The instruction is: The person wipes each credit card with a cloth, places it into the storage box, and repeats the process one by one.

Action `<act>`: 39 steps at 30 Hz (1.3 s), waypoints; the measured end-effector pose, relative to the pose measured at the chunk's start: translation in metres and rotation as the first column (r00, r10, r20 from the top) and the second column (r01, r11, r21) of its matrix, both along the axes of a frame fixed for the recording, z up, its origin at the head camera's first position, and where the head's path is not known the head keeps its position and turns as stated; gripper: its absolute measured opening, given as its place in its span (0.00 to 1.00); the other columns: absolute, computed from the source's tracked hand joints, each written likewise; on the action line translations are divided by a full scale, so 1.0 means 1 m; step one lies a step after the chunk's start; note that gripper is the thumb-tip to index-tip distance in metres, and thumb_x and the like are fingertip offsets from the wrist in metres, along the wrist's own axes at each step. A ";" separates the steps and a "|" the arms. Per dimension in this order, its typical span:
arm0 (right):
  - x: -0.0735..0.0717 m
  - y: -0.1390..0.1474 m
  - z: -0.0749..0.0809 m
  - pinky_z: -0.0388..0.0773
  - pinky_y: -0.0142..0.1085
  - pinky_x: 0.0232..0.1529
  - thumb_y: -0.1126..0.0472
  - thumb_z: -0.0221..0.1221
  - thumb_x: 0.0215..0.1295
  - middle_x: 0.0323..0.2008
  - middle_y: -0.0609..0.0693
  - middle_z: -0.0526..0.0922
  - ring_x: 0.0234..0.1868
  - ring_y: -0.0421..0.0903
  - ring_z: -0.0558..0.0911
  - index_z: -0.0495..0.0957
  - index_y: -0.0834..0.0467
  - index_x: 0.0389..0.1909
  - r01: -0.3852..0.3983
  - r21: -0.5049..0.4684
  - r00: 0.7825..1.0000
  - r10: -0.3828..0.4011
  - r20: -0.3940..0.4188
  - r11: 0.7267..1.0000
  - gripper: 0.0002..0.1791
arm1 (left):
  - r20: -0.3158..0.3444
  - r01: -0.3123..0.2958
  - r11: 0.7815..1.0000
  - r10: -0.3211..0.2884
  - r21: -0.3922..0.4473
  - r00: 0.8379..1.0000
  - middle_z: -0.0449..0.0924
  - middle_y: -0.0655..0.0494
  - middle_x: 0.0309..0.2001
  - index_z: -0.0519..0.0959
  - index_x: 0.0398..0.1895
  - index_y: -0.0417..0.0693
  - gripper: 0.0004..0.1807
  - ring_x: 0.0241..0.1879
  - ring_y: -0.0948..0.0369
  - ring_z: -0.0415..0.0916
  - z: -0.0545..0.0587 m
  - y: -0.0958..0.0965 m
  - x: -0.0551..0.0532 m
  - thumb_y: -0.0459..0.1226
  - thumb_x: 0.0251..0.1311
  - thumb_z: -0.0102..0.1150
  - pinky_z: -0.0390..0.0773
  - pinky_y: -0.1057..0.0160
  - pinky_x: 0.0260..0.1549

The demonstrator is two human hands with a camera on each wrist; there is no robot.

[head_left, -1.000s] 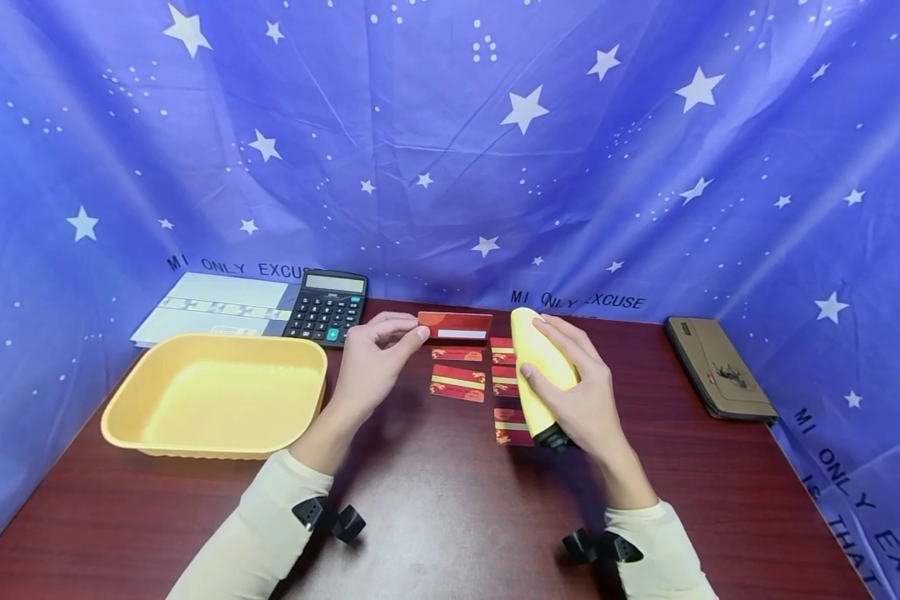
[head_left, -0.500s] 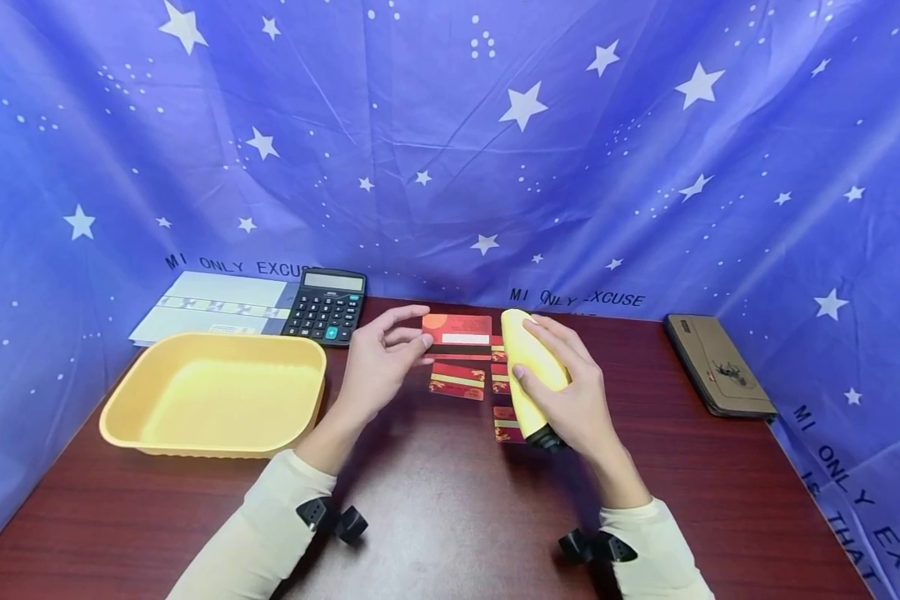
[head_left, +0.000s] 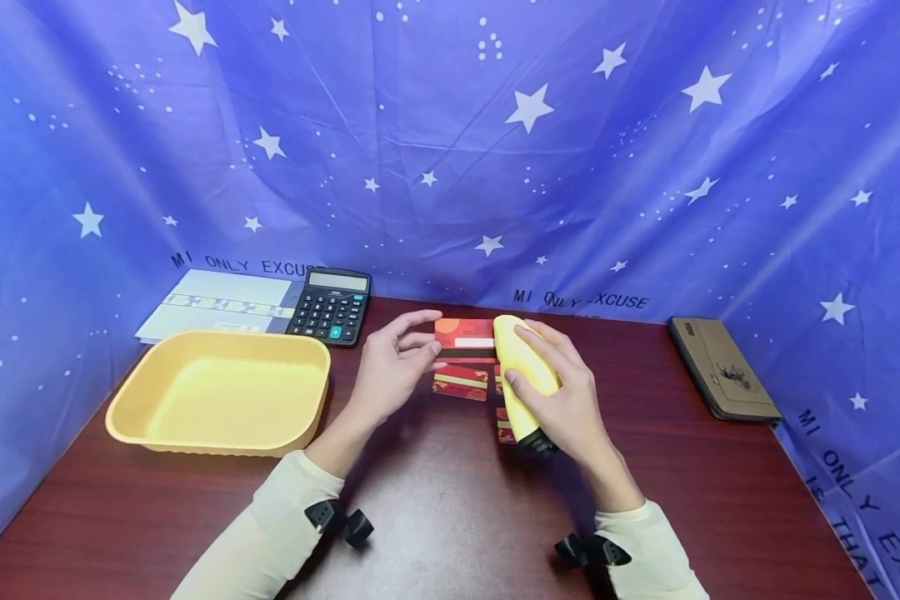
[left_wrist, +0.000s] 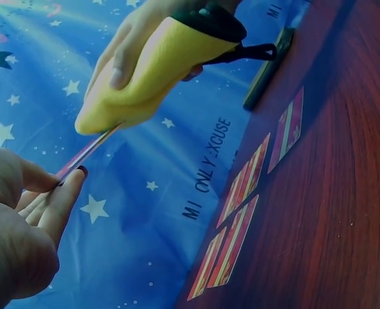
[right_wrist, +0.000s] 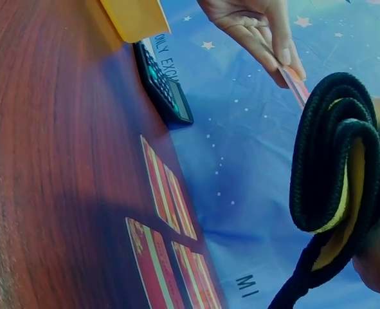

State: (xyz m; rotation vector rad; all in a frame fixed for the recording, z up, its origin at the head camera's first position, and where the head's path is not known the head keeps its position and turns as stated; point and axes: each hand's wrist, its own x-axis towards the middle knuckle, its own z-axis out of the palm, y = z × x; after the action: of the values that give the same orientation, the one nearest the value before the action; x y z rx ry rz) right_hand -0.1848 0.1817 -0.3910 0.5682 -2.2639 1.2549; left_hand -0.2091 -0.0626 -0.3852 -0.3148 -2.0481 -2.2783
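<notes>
In the head view, the left grip [head_left: 396, 367] pinches a red card [head_left: 465, 332] by its left end, thumb on the face toward the camera, above the bench [head_left: 435, 508]. The card's other end meets a yellow pouch [head_left: 523, 375], which the right grip [head_left: 572, 390] clasps, thumb along the near side. The card should be light, stiff with a little spring, and rather slick; a pinch at one end or along the edges suits it. The pouch looks soft and yielding, probably best held round the body. Loose cards [head_left: 460, 383] lie on the bench below, some partly hidden.

The left wrist view turns the card nearly edge-on, showing how thin and flat it is. It runs up to the pouch's rounded side; whether its tip merely touches or is tucked in, I cannot tell. A black strap [left_wrist: 244, 54] shows here by the pouch's dark end, and the loose cards are spread in plainer sight than from above.

The right wrist view alone looks straight at that dark end: black-edged folds [right_wrist: 328, 148] curl over one another with yellow fabric between, which backs the guess of softness.
</notes>
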 end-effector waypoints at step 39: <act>0.010 -0.029 -0.004 0.72 0.24 0.65 0.64 0.73 0.58 0.67 0.50 0.77 0.67 0.49 0.76 0.80 0.49 0.66 -0.061 0.048 0.998 0.062 -0.015 0.997 0.33 | -0.007 0.077 0.996 -0.077 0.050 0.997 0.87 0.32 0.46 0.81 0.59 0.41 0.20 0.40 0.59 0.90 -0.004 0.015 0.012 0.25 0.64 0.64 0.91 0.57 0.44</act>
State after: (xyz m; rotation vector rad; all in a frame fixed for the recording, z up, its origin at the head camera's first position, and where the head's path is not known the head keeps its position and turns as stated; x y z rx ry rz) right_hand -0.1751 0.1523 -0.3949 0.6682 -2.2832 1.2240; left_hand -0.1968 -0.0473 -0.3894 -0.4031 -2.0070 -2.3661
